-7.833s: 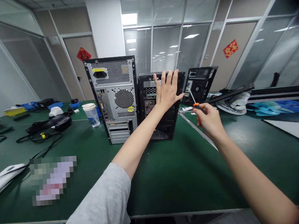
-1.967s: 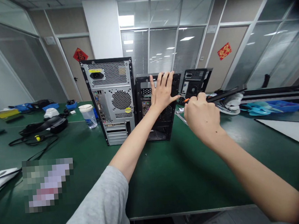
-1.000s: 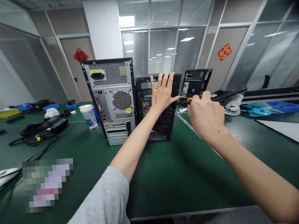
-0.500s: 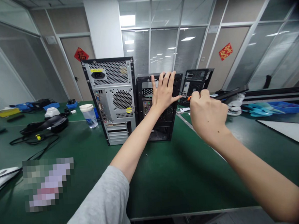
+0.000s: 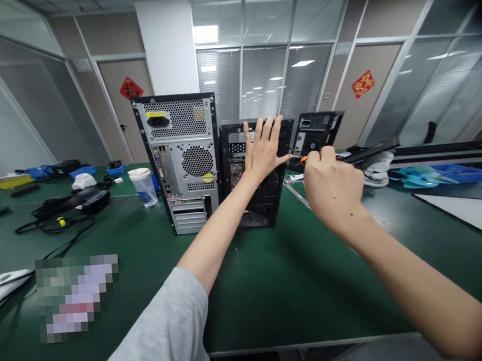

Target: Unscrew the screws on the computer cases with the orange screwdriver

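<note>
My left hand (image 5: 264,148) lies flat with spread fingers against the upper rear of a black computer case (image 5: 255,201) standing on the green table (image 5: 240,290). My right hand (image 5: 333,188) is closed around an orange-handled screwdriver (image 5: 303,158), whose tip points at the right rear edge of the black case. A silver-backed computer case (image 5: 184,159) stands directly to the left of the black one. A third black case (image 5: 318,131) stands farther back on the right.
A lidded plastic cup (image 5: 142,186) stands left of the silver case. A black tool with cables (image 5: 75,202) and blue trays (image 5: 79,171) lie at the far left. A loose dark panel (image 5: 371,151), blue parts (image 5: 434,173) and a white board (image 5: 470,211) lie on the right.
My right hand has brought the screwdriver from beside the black case up to its right rear edge and has stayed there for the last two seconds. My left hand has kept its place.
</note>
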### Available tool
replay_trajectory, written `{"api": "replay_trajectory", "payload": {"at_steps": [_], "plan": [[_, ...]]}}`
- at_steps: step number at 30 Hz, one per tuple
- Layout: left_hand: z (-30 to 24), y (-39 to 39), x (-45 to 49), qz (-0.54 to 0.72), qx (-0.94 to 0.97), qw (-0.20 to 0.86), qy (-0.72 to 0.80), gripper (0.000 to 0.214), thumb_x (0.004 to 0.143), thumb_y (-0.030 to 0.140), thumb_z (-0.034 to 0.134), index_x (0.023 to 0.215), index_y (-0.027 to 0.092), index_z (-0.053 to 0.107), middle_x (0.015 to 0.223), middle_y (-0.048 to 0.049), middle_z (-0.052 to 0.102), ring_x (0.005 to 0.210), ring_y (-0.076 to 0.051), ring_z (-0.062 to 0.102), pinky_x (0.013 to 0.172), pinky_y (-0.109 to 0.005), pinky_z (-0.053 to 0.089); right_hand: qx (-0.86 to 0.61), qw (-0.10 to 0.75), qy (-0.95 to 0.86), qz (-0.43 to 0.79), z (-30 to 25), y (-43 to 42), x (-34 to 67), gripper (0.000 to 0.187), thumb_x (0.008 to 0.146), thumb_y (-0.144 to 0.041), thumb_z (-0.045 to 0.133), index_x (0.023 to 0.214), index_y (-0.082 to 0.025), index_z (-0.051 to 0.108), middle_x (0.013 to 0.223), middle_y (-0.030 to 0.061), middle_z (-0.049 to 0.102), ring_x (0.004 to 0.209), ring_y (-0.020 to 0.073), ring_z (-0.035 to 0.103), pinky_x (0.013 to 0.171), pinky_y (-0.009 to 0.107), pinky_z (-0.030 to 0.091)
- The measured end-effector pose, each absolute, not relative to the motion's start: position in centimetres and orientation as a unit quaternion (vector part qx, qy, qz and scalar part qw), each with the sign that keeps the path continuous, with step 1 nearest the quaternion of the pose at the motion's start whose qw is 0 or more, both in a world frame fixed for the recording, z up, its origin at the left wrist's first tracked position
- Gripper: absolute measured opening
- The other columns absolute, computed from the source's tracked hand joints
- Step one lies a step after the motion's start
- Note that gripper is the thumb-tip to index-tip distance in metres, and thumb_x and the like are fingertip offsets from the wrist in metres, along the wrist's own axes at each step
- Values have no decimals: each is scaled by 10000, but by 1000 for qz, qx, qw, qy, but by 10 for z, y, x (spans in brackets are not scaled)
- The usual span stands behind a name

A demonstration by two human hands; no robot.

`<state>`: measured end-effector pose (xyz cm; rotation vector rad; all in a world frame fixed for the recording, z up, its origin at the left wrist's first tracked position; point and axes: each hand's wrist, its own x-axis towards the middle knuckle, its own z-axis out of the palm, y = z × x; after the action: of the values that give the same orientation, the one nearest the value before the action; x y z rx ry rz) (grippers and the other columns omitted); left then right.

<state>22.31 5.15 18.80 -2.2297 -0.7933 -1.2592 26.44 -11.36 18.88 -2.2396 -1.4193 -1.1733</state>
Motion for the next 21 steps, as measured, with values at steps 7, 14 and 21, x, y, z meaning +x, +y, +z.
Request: {"api": "replay_trajectory", "payload": {"at_steps": [7, 14, 21], "plan": [[188, 50, 222, -454, -813, 222, -289, 861, 774, 563, 590, 1459, 143, 280, 1474, -160, 347, 1413, -345, 187, 1163, -561, -23, -763, 114, -496, -397, 193, -116, 264, 334, 859, -60, 278, 914, -61, 608, 890, 178, 580, 593, 193, 590, 471, 272, 287], [190, 48, 220, -444, -820, 212, -292, 838, 784, 543, 577, 1466, 163, 272, 1485, -149, 332, 1419, -347, 172, 1165, -566, -3, -729, 97, -533, -419, 199, -119, 268, 375, 837, -53, 263, 888, -66, 635, 882, 183, 574, 639, 197, 539, 495, 285, 272], [189, 50, 221, -450, -817, 215, -289, 810, 804, 541, 548, 1462, 154, 279, 1480, -146, 340, 1415, -347, 182, 1161, -575, -11, -716, 101, -548, -420, 205, -121, 272, 395, 884, -76, 248, 897, -79, 643, 883, 176, 585, 746, 224, 521, 555, 304, 278]]}}
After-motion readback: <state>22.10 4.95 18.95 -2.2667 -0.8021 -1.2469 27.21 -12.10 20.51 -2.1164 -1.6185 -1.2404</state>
